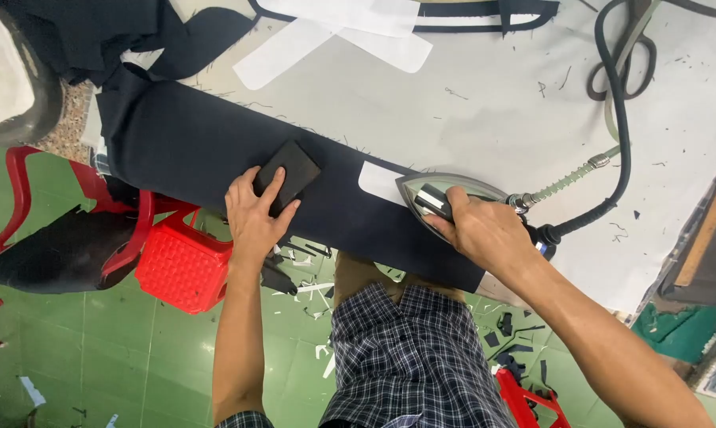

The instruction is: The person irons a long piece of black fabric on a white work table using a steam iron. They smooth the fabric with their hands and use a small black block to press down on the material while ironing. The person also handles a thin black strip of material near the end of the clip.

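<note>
A long dark navy fabric piece (pixel 191 143) lies along the near edge of the grey work table (pixel 484 103). My left hand (pixel 255 214) rests on it, fingers touching a small black rectangular block (pixel 293 170). My right hand (pixel 477 228) grips the handle of a steam iron (pixel 445 192), which sits flat on the fabric beside a white interfacing patch (pixel 380 181).
The iron's black cord and braided steam hose (pixel 619 135) curve across the table to the right. White cut pieces (pixel 334 36) and more dark fabric (pixel 80 32) lie at the far side. Red plastic stools (pixel 179 265) and fabric scraps sit on the green floor below.
</note>
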